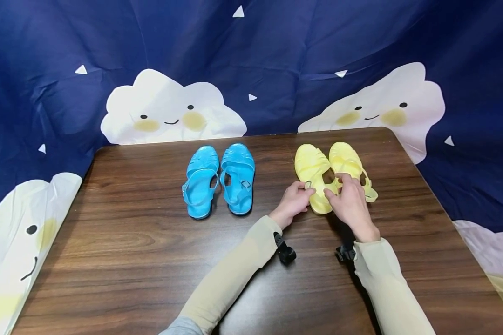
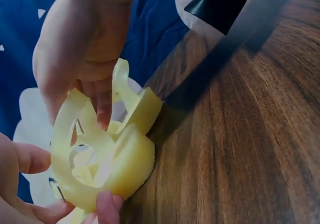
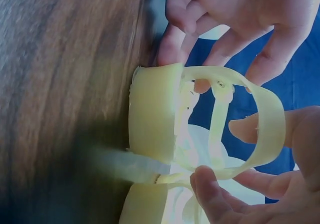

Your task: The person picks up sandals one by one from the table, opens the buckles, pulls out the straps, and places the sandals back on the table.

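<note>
1. Left yellow sandal [image 1: 317,176]: lying sole down near the far right part of the table [image 1: 151,251], pointing toe-first toward the far edge, gripped from both sides at the heel.
2. Heel strap [image 3: 272,129]: raised in an open loop above the heel of the left yellow sandal, in the same yellow.
3. Buckle [image 1: 308,184]: small and metallic, at the outer left side of the left yellow sandal, right by the fingers there.
4. Left hand [image 1: 294,201]: grasping the left yellow sandal at its buckle side, with fingertips against the heel in the left wrist view.
5. Right hand [image 1: 351,200]: reaching over from the right and pinching the heel strap between thumb and fingers. Impossible to tell how every finger touches.
6. Right yellow sandal [image 1: 344,156]: just beside its mate, pointing the same way, partly hidden behind the right hand.
7. Left blue sandal [image 1: 200,184] and right blue sandal [image 1: 239,174]: side by side on the table, well to the left of the yellow pair, likewise toes away.
8. Black wrist devices [image 1: 286,253]: at both cuffs, below beige sleeves [image 1: 234,274].
9. Backdrop [image 1: 272,51]: dark blue cloth behind the table, printed with smiling white shapes and small white triangles.
</note>
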`<action>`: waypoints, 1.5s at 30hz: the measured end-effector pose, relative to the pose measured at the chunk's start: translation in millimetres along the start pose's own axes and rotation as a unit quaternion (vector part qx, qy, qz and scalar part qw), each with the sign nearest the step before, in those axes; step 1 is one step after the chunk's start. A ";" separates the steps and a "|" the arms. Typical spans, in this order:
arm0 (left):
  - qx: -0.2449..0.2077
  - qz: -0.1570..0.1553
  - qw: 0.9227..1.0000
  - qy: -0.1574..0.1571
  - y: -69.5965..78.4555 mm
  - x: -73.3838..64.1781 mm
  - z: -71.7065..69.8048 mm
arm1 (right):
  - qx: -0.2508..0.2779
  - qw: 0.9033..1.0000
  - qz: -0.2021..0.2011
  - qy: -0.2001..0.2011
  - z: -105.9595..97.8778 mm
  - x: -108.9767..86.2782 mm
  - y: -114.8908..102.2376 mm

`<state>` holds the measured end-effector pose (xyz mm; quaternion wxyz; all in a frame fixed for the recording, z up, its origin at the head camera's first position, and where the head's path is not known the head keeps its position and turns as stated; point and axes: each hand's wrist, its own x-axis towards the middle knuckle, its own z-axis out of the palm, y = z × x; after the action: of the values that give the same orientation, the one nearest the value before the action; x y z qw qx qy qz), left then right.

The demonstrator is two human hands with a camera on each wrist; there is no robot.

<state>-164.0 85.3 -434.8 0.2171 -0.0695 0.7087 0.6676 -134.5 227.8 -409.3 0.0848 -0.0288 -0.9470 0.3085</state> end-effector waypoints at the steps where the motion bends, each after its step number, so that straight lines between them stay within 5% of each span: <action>1: 0.001 0.000 1.000 0.000 -0.2 -0.2 -0.6 | -0.001 1.000 0.001 -0.002 0.5 0.3 -0.2; 23: 0.083 0.021 0.996 0.005 -5.8 -11.8 -26.6 | 0.075 0.992 0.064 -0.081 8.2 2.9 -4.7; 45: 0.110 0.036 0.993 -0.036 -18.0 -33.3 -69.8 | 0.219 0.956 0.055 -0.186 23.9 1.7 -7.7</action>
<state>-142.2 9.1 -436.9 0.2247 0.0051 0.7717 0.5949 -140.5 207.8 -423.5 -0.1060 -0.0033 -0.8524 0.5120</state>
